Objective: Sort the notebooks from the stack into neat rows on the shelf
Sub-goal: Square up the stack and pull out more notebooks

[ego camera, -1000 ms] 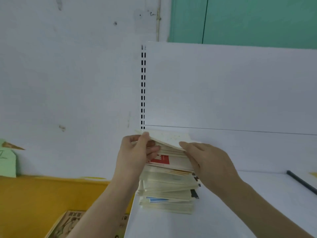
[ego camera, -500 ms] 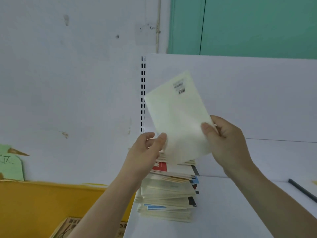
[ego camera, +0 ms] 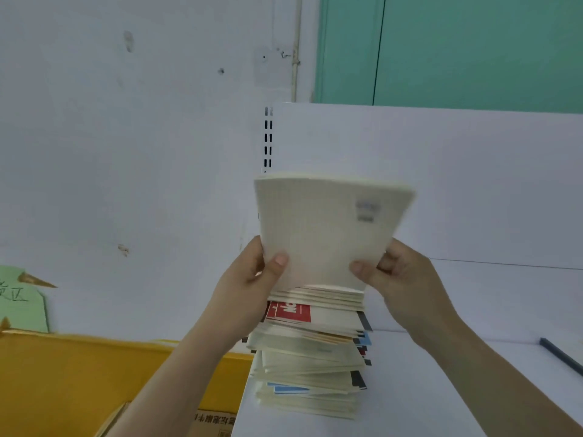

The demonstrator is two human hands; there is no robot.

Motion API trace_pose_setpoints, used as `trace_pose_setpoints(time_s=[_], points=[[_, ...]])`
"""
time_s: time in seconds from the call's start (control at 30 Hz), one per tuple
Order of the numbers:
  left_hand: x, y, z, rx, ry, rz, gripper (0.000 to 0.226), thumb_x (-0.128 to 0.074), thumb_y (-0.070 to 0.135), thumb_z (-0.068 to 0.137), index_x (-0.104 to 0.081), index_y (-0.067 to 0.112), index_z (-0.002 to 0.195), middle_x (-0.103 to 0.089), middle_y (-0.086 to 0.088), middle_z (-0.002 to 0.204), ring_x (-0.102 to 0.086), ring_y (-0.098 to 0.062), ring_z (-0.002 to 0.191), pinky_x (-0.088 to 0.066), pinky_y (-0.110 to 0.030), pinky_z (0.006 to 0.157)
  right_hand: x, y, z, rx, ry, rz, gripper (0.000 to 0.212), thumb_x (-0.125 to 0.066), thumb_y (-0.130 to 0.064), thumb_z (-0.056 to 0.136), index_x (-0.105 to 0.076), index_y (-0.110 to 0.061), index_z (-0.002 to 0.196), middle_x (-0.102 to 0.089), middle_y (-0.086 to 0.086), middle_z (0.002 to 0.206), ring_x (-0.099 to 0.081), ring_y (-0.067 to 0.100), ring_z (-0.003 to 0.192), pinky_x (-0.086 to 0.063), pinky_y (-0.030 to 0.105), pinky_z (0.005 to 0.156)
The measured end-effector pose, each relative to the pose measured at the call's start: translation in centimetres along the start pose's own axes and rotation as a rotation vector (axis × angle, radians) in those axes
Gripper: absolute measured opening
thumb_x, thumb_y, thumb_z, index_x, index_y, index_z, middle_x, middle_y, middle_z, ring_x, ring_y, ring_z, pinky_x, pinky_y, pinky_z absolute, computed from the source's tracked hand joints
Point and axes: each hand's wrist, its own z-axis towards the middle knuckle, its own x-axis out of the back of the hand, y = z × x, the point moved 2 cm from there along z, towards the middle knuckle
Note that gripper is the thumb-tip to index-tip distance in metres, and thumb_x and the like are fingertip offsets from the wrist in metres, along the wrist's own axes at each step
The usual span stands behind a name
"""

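Both hands hold one cream notebook (ego camera: 328,231) upright, just above the stack (ego camera: 310,354), its lower edge close to the top of the pile. The left hand (ego camera: 249,288) pinches the lower left corner, thumb in front; the right hand (ego camera: 400,279) pinches the lower right the same way, so the fingers of each are closed on the cover. Gripping both bottom corners likely keeps the thin book flat and square for reading its barcode side. The stack sits at the left end of the white shelf (ego camera: 441,389), beside the slotted upright (ego camera: 268,140); right of the stack, the shelf shows no notebooks, so the rows seem not yet begun.
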Motion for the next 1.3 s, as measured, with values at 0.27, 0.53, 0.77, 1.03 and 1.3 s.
trace_pose_setpoints(time_s=[0.27,0.53,0.77,1.03,1.3], points=[[1.5,-0.2,-0.1,0.184,0.034,-0.279,0.03,-0.055,0.02,0.1,-0.073,0.034,0.119,-0.074,-0.007,0.106,-0.068,-0.021,0.09,-0.054,-0.037,0.083,0.6,1.5,0.3,0.198,-0.013,0.125,0.017,-0.073,0.01,0.075,-0.073,-0.004,0.083,-0.075,0.001,0.106,-0.064,0.014,0.115,-0.05,0.032,0.099],[0.4,-1.1,-1.8,0.553,-0.133,-0.699,0.03,-0.055,0.024,0.098,-0.066,0.012,0.123,-0.074,-0.017,0.114,-0.072,-0.036,0.101,-0.057,-0.049,0.086,-1.8,3.1,1.1,0.302,0.0,-0.083,0.034,-0.08,0.003,0.072,-0.074,-0.015,0.101,-0.065,-0.014,0.127,-0.05,0.0,0.128,-0.04,0.016,0.105],[5.9,-2.7,-1.2,0.49,0.19,-0.436,0.022,-0.057,0.015,0.099,-0.062,0.019,0.121,-0.077,-0.012,0.105,-0.073,-0.039,0.095,-0.059,-0.053,0.08,-4.3,5.3,3.0,0.1,-0.267,-0.81,0.06,-0.05,-0.054,0.095,-0.038,-0.029,0.148,-0.033,-0.012,0.156,-0.03,0.008,0.142,-0.021,0.027,0.116],[9.4,-4.4,-1.5,0.564,0.276,-0.313,0.019,-0.06,0.019,0.097,-0.063,0.016,0.116,-0.073,-0.02,0.105,-0.069,-0.045,0.096,-0.057,-0.058,0.08,-5.4,3.6,2.9,0.263,-0.427,-1.063,0.028,-0.037,-0.035,0.103,-0.061,-0.033,0.117,-0.068,-0.009,0.104,-0.061,0.013,0.095,-0.05,0.034,0.084],[9.4,-4.8,-1.0,0.581,0.248,-0.329,0.025,-0.062,0.022,0.096,-0.063,0.016,0.12,-0.074,-0.02,0.106,-0.07,-0.046,0.096,-0.056,-0.062,0.084,0.1,4.6,2.0,0.196,-0.312,-1.061,0.019,-0.053,-0.013,0.095,-0.052,-0.029,0.106,-0.064,-0.008,0.097,-0.06,0.014,0.086,-0.053,0.027,0.075]])
